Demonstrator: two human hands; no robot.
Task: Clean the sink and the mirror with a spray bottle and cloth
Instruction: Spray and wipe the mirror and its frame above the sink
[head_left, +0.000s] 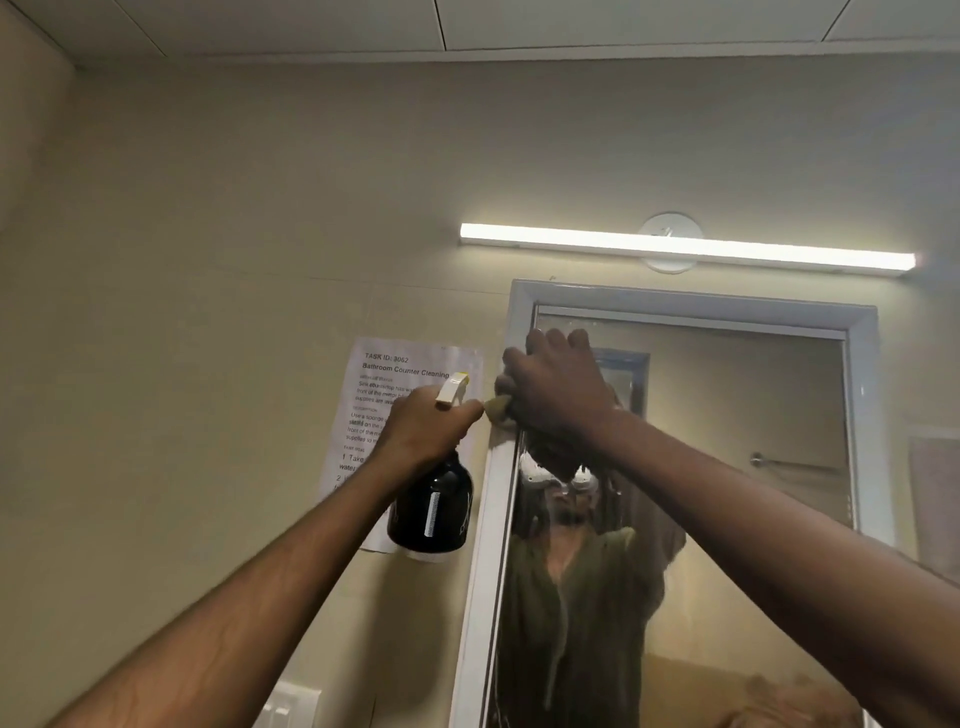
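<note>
Wiping mirror (727, 415) top left corner: our right hand (558, 387) presses cloth (497, 405) on frame, left hand (428, 428) grips spray bottle (431, 512) beside it. We should keep firm pressure, overlapping strokes.

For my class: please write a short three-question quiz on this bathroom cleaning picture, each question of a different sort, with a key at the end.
1. True or false: the left hand holds the dark spray bottle by its neck.
2. Multiple choice: where does the right hand press the cloth?
A. on the strip light above the mirror
B. at the upper left of the mirror, by its white frame
C. on the paper notice
3. Fill in: the paper notice is stuck on the wall to the ____ of the mirror.

Key:
1. True
2. B
3. left
</note>
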